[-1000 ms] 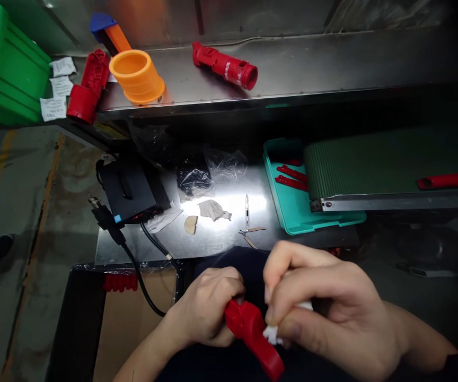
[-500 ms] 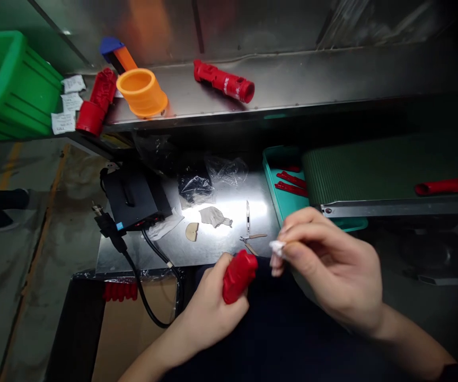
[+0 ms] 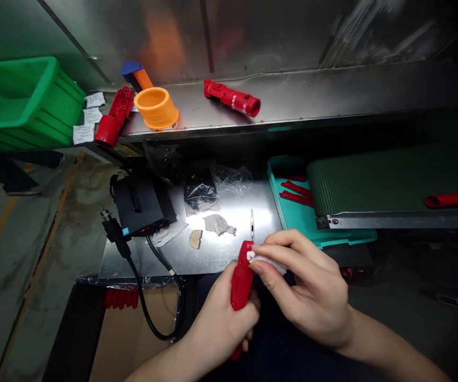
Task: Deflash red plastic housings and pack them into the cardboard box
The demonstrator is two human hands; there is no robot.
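Observation:
My left hand (image 3: 229,313) is wrapped round a red plastic part (image 3: 242,284), which points up and away from me; a bit of red also shows below the fingers. Between thumb and fingertips of my right hand (image 3: 308,286) is a small white cloth (image 3: 269,260), its bunched tip pressed to the upper side of the red part. Just beyond the red part lies a slim craft knife (image 3: 252,223) on the metal table (image 3: 229,265). Left of it are a grey crumpled rag (image 3: 218,225) and a tan rounded piece (image 3: 195,239).
A black box device (image 3: 137,204) with a thick cable (image 3: 139,297) stands left. At right, a teal tray (image 3: 292,217) holds red pieces under a green conveyor belt (image 3: 372,180). The shelf (image 3: 312,101) carries an orange ring (image 3: 156,109) and a red tube (image 3: 232,99). A person's legs (image 3: 18,170) show far left.
My left hand turned the red part upright, having first pointed down toward me. My right hand drew the white cloth away, then brought it back against the part. The view tilted upward.

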